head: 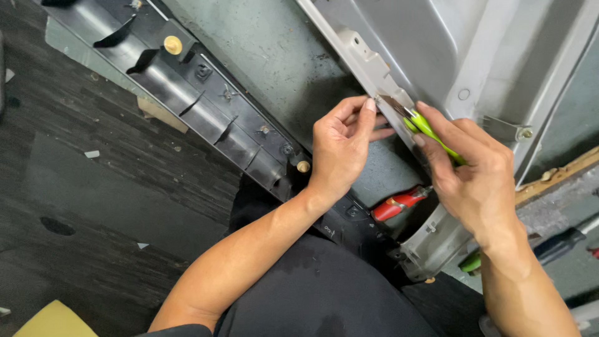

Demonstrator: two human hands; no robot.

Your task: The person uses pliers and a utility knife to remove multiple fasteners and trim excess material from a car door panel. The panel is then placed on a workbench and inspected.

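A grey plastic trim panel (437,43) lies across the upper right, with a raised clip bracket (368,59) along its edge. My right hand (474,175) grips pliers with bright green handles (430,132); their metal jaws touch the panel's edge at about the middle. My left hand (342,146) is beside the jaws, its fingertips pinching at the same spot on the panel's edge. Whatever small part sits under the fingertips is hidden.
A long black trim strip (187,87) with tan clips runs diagonally from the upper left. A red-handled tool (399,203) lies under the grey panel. A dark-handled tool (561,240) and a green one (471,262) lie at right. Dark wood-pattern floor at left.
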